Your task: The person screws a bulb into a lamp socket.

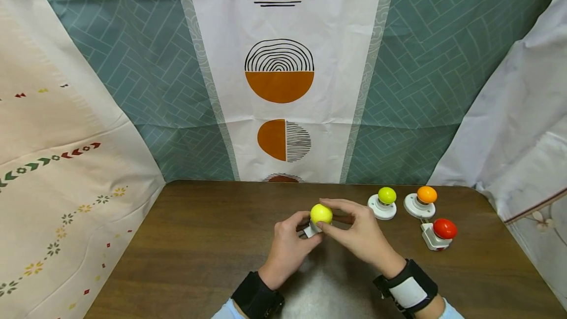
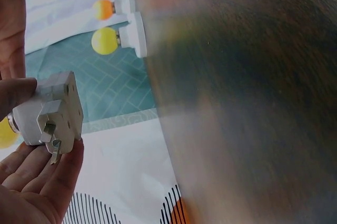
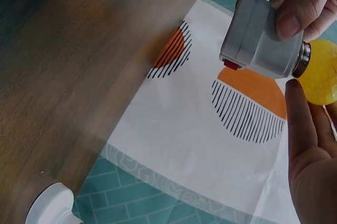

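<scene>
Above the middle of the table, my left hand [image 1: 290,242] grips a white plug-in lamp socket [image 2: 58,108] between thumb and fingers. Two metal prongs [image 2: 51,133] stick out of its back, and a small red switch [image 3: 230,65] shows on one side in the right wrist view. A yellow bulb [image 1: 321,214] sits in the socket's mouth, with part of its metal screw base [image 3: 302,60] showing. My right hand [image 1: 361,233] holds this bulb, thumb and fingertips on either side of it. How far the bulb is screwed in I cannot tell.
To the right, a yellow-green bulb [image 1: 387,195] and an orange bulb [image 1: 427,194] stand in round white bases. Nearer lies a red bulb [image 1: 445,229] in a white plug-in socket [image 1: 432,240] with prongs. A patterned cloth [image 1: 283,142] hangs behind the brown table [image 1: 199,240].
</scene>
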`<control>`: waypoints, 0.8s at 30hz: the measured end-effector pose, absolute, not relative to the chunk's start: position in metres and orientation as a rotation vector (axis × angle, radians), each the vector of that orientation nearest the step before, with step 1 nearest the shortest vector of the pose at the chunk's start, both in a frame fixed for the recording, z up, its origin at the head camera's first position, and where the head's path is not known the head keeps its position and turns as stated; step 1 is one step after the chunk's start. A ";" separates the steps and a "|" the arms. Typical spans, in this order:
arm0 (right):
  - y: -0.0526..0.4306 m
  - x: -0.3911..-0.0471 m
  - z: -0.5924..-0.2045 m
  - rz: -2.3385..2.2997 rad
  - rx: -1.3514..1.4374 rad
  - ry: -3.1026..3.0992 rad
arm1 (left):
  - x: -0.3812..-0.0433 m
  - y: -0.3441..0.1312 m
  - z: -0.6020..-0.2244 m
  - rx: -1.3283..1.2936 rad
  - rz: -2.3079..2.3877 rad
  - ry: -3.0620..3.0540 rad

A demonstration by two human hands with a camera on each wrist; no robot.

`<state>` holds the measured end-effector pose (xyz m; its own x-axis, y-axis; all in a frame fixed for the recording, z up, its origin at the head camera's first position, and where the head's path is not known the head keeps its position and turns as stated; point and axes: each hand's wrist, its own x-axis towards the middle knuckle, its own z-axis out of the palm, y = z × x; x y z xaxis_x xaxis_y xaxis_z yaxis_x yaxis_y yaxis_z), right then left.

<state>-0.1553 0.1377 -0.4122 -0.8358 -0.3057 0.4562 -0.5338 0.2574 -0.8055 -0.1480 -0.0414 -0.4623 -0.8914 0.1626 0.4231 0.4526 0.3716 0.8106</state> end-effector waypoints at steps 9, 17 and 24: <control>0.132 -0.138 -0.383 1.597 0.711 -2.350 | -0.146 -0.042 -0.462 -0.560 -1.539 -2.341; 0.142 -0.156 -0.411 1.570 0.866 -2.385 | -0.146 -0.041 -0.462 -0.541 -1.566 -2.346; 0.144 -0.158 -0.417 1.604 0.954 -2.369 | -0.146 -0.040 -0.462 -0.543 -1.568 -2.359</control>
<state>-0.1584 0.1437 -0.4175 -0.7925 -0.4283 0.4341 -0.5621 0.2371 -0.7923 -0.1459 -0.0403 -0.4620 -0.8974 0.1646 0.4093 0.4411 0.3487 0.8269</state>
